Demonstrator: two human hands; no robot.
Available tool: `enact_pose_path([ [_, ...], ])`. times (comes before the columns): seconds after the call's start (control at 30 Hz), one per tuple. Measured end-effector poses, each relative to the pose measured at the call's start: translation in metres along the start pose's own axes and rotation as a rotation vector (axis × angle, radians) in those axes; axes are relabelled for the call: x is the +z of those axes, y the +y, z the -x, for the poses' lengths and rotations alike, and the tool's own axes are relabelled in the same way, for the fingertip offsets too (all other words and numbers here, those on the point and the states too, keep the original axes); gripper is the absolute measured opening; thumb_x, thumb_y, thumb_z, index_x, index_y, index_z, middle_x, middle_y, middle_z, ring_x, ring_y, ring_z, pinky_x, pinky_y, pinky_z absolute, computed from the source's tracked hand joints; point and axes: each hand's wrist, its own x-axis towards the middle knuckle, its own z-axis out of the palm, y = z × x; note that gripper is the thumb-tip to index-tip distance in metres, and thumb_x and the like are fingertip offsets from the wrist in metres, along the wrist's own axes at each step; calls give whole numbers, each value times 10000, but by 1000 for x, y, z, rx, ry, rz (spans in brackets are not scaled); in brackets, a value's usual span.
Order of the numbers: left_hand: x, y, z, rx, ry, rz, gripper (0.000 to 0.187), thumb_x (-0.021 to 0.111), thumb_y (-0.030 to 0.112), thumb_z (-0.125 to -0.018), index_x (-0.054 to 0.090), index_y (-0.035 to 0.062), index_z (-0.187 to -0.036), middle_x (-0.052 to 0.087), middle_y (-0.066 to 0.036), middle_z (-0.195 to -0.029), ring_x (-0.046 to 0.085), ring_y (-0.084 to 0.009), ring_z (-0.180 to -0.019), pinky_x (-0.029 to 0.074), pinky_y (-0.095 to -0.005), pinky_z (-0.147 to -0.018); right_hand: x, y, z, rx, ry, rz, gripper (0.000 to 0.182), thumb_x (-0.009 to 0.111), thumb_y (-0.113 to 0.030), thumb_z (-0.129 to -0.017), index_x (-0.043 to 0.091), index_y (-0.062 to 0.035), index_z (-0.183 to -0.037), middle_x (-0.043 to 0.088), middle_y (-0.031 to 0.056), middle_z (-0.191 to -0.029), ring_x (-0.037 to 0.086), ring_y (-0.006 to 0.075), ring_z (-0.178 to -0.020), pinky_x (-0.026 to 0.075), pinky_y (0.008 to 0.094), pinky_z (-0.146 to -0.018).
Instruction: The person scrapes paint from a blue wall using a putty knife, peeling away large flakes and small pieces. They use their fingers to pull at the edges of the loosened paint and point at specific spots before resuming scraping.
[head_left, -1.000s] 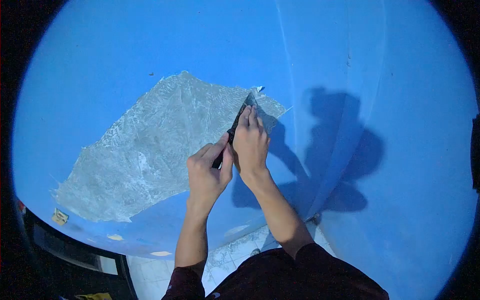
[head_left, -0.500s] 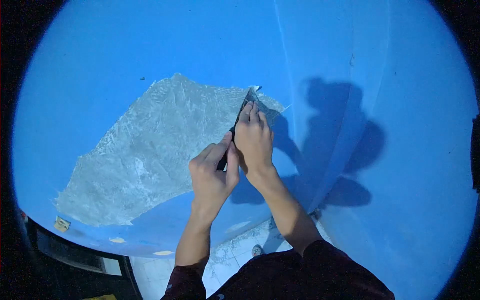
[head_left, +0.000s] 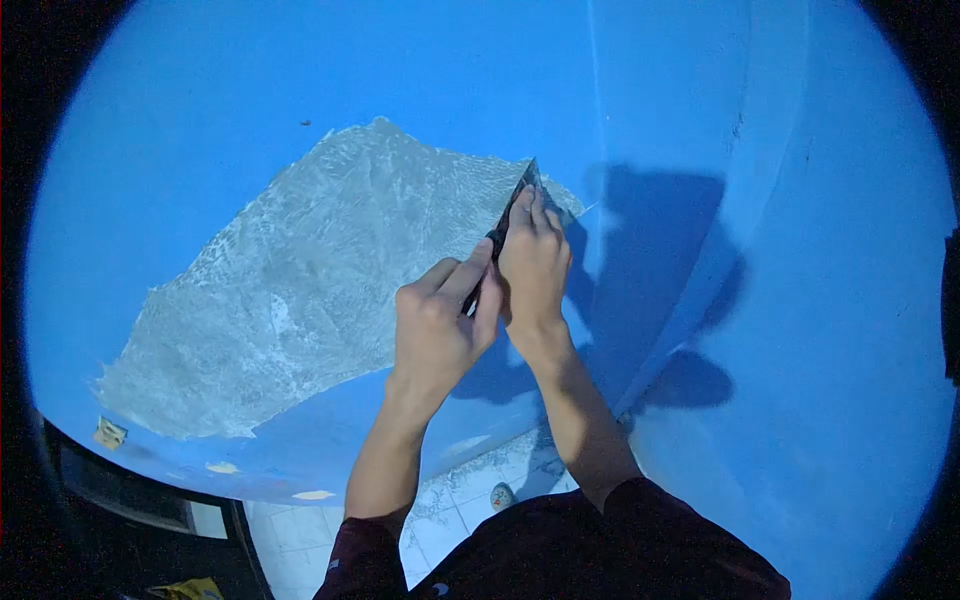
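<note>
My left hand (head_left: 440,320) is closed round the dark handle of a scraper (head_left: 517,192), with the thumb and index finger along it. Beside it, my right hand (head_left: 536,265) presses its fingers together against the scraper's blade. The blade is tilted, its tip at the upper right edge of a grey bare patch (head_left: 310,270) on the blue painted wall (head_left: 450,70). Part of the handle is hidden by my fingers.
A wall corner runs down to the right of my hands, with my shadow (head_left: 660,240) across it. A small switch or socket box (head_left: 110,432) sits low on the left. Below are a dark piece of furniture (head_left: 130,530) and white floor tiles (head_left: 440,520).
The whole view has shifted, so wall and hands appear higher and further right. A small flake beside the blade tip no longer shows. Both hands keep their hold on the scraper.
</note>
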Motion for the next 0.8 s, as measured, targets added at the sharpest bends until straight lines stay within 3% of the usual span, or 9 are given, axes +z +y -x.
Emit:
enact_pose_path([
  [0.13,-6,5,4,-14,-2,25,215,672,-14,-837,735,-31,-1041,649,-173,-692,648,-237,-562,483,-306,-543,-6,-5,6,-17,-4,-1,467,559,-41,-860,527,154,-1282,582,305,-1300,632,369,-1110,565,414,-892],
  [0.23,-9,10,15,-32,49,49,234,621,7,-880,718,-29,-1090,637,-149,-661,633,-179,-566,476,-289,-558,-2,-7,12,-41,-12,41,482,551,-49,-867,511,145,-1307,569,294,-1324,612,366,-1148,557,427,-910],
  [0.3,-11,20,17,-356,-52,181,299,567,29,-917,669,-27,-1192,650,-112,-700,617,-129,-611,478,-279,-588,3,-4,16,-52,-17,58,492,546,-53,-872,500,141,-1321,559,290,-1340,600,367,-1167,550,435,-924],
  [0.33,-10,21,17,-353,-54,184,299,567,29,-917,669,-27,-1192,650,-112,-700,617,-129,-611,478,-279,-588,4,0,17,-77,3,52,504,543,-54,-876,485,137,-1338,541,292,-1359,585,371,-1188,537,436,-947],
  [0.4,-6,22,16,-576,-176,357,367,531,33,-935,611,-16,-1289,660,-96,-767,612,-109,-680,481,-275,-612,5,7,18,-101,21,47,516,541,-56,-880,469,132,-1355,524,293,-1379,570,375,-1209,524,437,-971],
  [0.53,12,10,19,-587,-204,406,400,510,21,-941,575,-28,-1332,696,-137,-873,627,-154,-709,502,-302,-648,5,13,15,-105,33,84,521,543,-53,-880,454,138,-1356,522,275,-1345,550,379,-1187,505,419,-986],
  [0.63,22,14,18,-387,-149,256,413,491,17,-949,549,-58,-1351,707,-170,-909,611,-168,-690,513,-310,-672,6,19,13,-124,12,75,515,547,-49,-874,457,142,-1344,530,254,-1303,547,375,-1151,506,410,-966],
  [0.7,23,22,17,-456,-190,187,410,484,16,-951,543,-88,-1342,719,-223,-991,652,-182,-774,527,-325,-738,7,23,12,-149,10,68,513,550,-48,-870,460,143,-1337,532,245,-1283,548,372,-1129,509,405,-953],
  [0.8,19,32,6,-584,-261,170,386,494,21,-955,565,-96,-1316,724,-226,-971,656,-151,-866,521,-313,-774,3,26,9,-168,4,65,522,564,-57,-851,475,134,-1329,532,240,-1291,554,347,-1118,508,383,-953],
])
